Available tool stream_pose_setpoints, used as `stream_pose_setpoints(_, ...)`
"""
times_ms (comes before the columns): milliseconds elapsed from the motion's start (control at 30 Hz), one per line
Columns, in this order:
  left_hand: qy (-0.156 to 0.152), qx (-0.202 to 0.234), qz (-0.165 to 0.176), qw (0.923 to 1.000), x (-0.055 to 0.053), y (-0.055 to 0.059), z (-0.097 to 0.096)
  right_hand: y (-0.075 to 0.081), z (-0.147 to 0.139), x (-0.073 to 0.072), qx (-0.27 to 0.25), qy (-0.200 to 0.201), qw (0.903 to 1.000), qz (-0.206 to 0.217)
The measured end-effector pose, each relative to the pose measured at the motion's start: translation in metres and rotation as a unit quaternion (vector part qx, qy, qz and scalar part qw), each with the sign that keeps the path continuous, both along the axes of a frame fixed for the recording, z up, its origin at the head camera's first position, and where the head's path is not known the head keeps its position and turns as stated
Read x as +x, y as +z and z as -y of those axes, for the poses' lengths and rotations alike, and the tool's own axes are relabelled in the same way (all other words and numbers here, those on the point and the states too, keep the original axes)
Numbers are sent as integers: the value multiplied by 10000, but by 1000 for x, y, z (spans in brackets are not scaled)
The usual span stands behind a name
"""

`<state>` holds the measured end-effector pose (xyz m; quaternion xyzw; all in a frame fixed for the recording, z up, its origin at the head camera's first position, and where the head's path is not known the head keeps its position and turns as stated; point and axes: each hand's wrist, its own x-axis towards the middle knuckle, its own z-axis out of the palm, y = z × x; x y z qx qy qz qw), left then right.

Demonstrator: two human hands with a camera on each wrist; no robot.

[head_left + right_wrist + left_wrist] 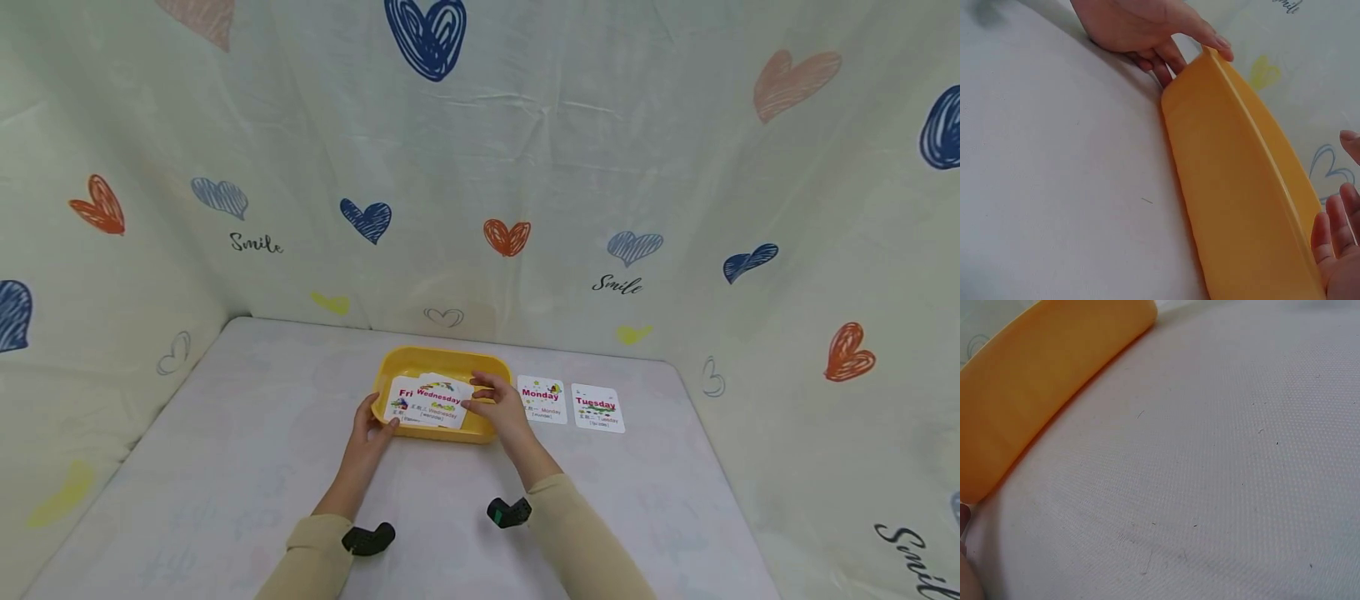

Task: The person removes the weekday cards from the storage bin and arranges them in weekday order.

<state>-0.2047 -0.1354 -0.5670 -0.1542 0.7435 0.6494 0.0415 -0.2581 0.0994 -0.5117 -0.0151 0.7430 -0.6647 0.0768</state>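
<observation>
A yellow tray stands on the table with several white weekday cards inside. My left hand grips its near left corner, with the thumb on the rim and the fingers along the outside. A "Wednesday" card partly covers a "Fri..." card in the tray. Over the tray's right end is my right hand, its fingertips right at the Wednesday card's right edge. In the right wrist view the fingers of this hand are spread apart beside the tray's wall, with nothing visible between them.
A "Monday" card and a "Tuesday" card lie face up in a row on the white table, right of the tray. Behind the table hangs a pale curtain printed with hearts. Each wrist carries a black camera.
</observation>
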Motion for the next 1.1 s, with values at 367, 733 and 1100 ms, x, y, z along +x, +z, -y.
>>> stream_pose_setpoints(367,30,-12,-96,9999,1,0,2,-7,10,-15,991,577,9931,248)
stream_pose_setpoints(733,10,-72,-144,9999,1,0,0,-10,17,-24,1836,673,9793,525)
stream_pose_setpoints(1100,5,-17,-272,9996,2,-1,-1,-15,21,-35,2032,357,9739,947)
